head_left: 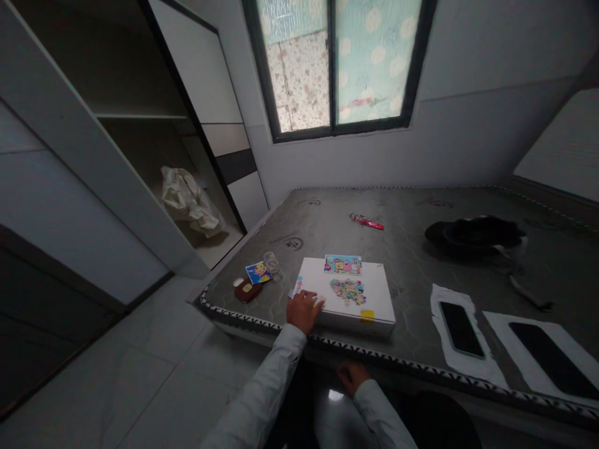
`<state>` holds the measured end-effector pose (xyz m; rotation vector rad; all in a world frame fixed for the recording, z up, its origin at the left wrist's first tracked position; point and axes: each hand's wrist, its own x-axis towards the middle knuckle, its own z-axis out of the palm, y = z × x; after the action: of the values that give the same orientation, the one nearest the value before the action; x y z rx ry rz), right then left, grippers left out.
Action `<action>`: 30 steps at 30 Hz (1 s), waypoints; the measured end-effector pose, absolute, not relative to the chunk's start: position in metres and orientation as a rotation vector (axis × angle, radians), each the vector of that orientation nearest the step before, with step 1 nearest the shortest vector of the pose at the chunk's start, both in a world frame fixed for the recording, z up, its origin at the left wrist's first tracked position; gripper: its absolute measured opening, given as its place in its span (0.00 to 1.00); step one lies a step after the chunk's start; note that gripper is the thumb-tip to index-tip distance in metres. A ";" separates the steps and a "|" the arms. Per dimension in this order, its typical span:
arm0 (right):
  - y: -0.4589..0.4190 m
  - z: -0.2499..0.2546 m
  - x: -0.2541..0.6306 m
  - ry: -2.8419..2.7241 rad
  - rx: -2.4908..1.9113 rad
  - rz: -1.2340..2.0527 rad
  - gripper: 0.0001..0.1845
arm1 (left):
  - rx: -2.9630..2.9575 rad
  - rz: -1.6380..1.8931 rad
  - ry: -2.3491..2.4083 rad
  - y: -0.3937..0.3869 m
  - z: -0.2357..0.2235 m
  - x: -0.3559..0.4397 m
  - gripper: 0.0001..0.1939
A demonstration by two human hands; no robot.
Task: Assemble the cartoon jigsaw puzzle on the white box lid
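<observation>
A white flat box point(374, 293) lies near the front edge of a grey mattress point(412, 249). On the box sit a heap of colourful jigsaw pieces point(347, 290), a cartoon picture card point(343, 264) and a small yellow piece point(367, 314). My left hand point(304, 310) rests on the box's front left corner with its fingers curled; a bit of something small shows at the fingertips. My right hand point(352, 376) hangs below the mattress edge, fingers curled, and what it holds is hidden.
A second cartoon card point(258, 272), a dark red case point(248, 290) and a clear wrapper point(271, 262) lie left of the box. Two phones point(461, 328) point(552, 358) rest on white paper at the right. Black clothing point(475, 232) and a red packet point(366, 221) lie farther back.
</observation>
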<state>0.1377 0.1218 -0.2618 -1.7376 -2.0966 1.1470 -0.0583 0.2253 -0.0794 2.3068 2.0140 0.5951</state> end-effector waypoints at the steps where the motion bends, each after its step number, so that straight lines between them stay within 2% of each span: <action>1: 0.121 -0.261 0.138 -2.098 -1.738 1.147 0.14 | 2.309 0.559 2.005 0.229 -0.079 -0.052 0.18; 6: 0.120 -0.256 0.142 -2.088 -1.750 1.138 0.14 | 2.317 0.387 1.993 0.242 -0.074 -0.040 0.16; 11: 0.120 -0.255 0.142 -2.083 -1.729 1.142 0.15 | 2.320 0.309 1.996 0.256 -0.064 -0.050 0.20; 20: 0.121 -0.258 0.141 -2.066 -1.726 1.143 0.15 | 2.303 0.114 1.871 0.344 -0.035 -0.098 0.17; 30: 0.118 -0.251 0.140 -2.054 -1.730 1.098 0.15 | 2.380 0.012 1.735 0.363 -0.040 -0.093 0.18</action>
<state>0.1403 0.1180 -0.2509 -1.7296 -2.0541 1.0982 -0.0930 0.3634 -0.0403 2.3797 1.7351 0.0116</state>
